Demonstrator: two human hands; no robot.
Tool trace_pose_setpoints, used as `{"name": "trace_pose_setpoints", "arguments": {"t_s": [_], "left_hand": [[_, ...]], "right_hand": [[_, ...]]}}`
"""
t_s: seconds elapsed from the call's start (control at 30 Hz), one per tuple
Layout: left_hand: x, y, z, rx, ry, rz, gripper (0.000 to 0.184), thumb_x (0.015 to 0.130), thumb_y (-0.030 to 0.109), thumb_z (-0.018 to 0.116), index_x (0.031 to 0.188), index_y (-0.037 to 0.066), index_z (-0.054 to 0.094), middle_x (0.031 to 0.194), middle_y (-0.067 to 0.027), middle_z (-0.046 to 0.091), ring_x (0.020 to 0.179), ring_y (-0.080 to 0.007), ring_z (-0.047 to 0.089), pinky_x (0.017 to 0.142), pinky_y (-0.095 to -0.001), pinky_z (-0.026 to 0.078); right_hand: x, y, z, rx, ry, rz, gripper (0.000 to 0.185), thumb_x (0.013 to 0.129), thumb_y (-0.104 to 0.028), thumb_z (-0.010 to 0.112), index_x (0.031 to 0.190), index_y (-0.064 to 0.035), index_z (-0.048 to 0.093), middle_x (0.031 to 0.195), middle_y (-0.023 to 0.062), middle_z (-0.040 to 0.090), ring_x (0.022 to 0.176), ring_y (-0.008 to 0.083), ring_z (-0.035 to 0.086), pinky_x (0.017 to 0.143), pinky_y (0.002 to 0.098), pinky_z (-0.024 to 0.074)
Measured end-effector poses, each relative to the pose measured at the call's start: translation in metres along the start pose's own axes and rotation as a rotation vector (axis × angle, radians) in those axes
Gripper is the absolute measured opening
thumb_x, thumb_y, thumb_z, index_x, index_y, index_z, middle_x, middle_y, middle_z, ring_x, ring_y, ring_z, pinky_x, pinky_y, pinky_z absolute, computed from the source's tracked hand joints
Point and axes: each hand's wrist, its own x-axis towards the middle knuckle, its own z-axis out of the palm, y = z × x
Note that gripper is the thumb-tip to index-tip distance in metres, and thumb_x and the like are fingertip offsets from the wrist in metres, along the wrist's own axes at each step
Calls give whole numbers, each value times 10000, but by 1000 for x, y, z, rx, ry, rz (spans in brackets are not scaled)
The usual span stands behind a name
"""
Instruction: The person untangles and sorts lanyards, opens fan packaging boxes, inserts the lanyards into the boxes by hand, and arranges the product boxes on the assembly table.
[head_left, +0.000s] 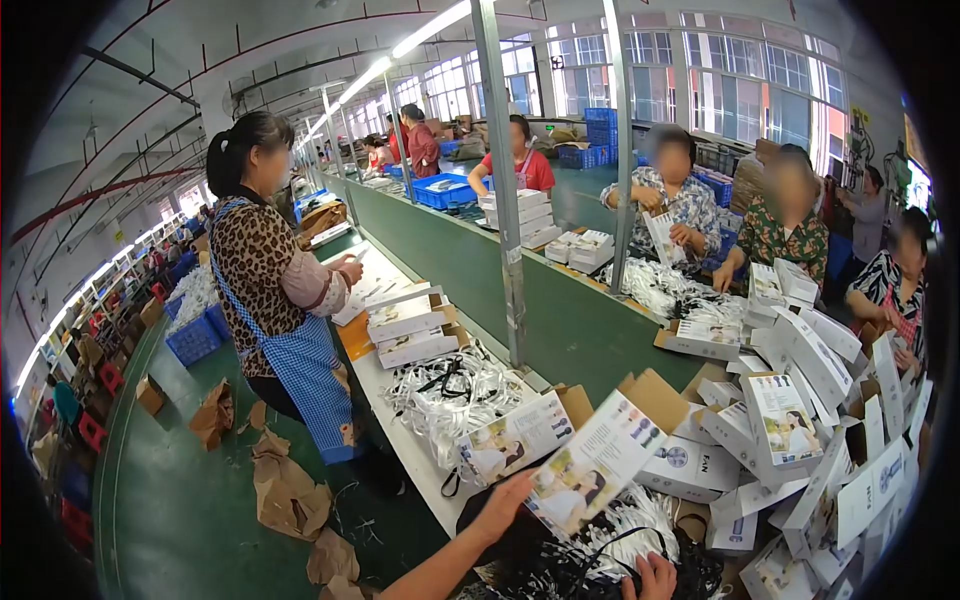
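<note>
My left hand (506, 508) grips the lower left edge of a white fan box (592, 468), printed with a picture of a person. The box is tilted, and its brown cardboard flap stands open at the top. My right hand (652, 578), cut off by the bottom of the view, has its fingers bent into a pile of white and black cords (628, 535). What lies between those fingers is partly hidden. Another open printed box (515, 437) rests on the white table just beyond my left hand.
Many fan boxes (788, 420) lie heaped at the right. More cords (455, 395) and stacked boxes (410, 325) cover the white table. A green conveyor belt (570, 335) runs behind, with a metal post (505, 200). A person in a checked apron (275, 330) stands left; co-workers sit opposite.
</note>
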Motion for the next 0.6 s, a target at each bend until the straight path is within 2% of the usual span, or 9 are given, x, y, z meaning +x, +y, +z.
{"name": "trace_pose_setpoints", "arguments": {"t_s": [0.03,0.1,0.17,0.2,0.23,0.27,0.33,0.47,0.6], "left_hand": [[6,-8,-30,290,17,21,415,953,263,426,1229,-36,503,1186,-76,561,1092,-159,501,970,-275,354],[17,-13,-66,288,238,96,411,943,257,425,1191,-54,531,1228,-171,550,1164,-239,493,1024,-325,322],[26,22,-90,373,385,143,399,941,254,426,1160,-55,553,1190,-186,570,1146,-250,509,1016,-338,338],[34,35,-106,421,431,265,415,937,286,438,1123,-58,575,1114,-158,608,1067,-239,555,954,-335,393],[34,72,-94,370,494,295,427,933,324,444,1039,-60,599,955,-105,634,923,-214,589,832,-321,450],[54,65,-132,370,546,308,460,924,385,455,926,-45,619,778,-44,607,739,-159,580,690,-279,460],[68,102,-140,226,559,226,482,907,440,468,848,-11,628,683,-34,589,613,-140,569,593,-268,458],[100,114,-182,293,532,99,509,887,492,477,856,10,636,668,-42,600,559,-133,574,549,-264,463],[121,82,-201,390,429,-100,549,876,529,470,867,2,626,648,-65,601,547,-162,590,536,-274,473]], "right_hand": [[0,1,1,0,-4,-3,366,799,-141,638,1141,-32,566,1169,192,530,1081,386,477,927,470,373],[1,1,1,-1,-2,-9,367,798,-140,639,1139,-29,565,1167,193,531,1078,387,479,929,471,372],[2,1,0,-6,-5,-8,369,796,-140,641,1138,-25,564,1165,194,532,1075,388,481,932,472,371],[4,2,0,-11,9,-26,368,796,-141,640,1136,-23,562,1165,195,532,1074,388,482,937,473,369],[3,1,0,-15,18,-36,367,796,-141,639,1134,-20,561,1165,195,532,1073,388,484,941,473,367],[2,0,-1,-18,6,-15,367,796,-141,639,1134,-20,561,1165,195,532,1073,388,484,941,473,367],[3,1,-1,-3,4,-21,368,797,-141,638,1134,-18,557,1163,195,534,1073,387,486,948,475,364],[3,2,1,-36,5,-21,371,798,-143,638,1138,-22,554,1163,190,534,1072,379,488,944,473,368],[3,0,-1,-32,4,-13,367,802,-143,634,1139,-20,552,1170,188,529,1069,379,486,935,472,373]]}}
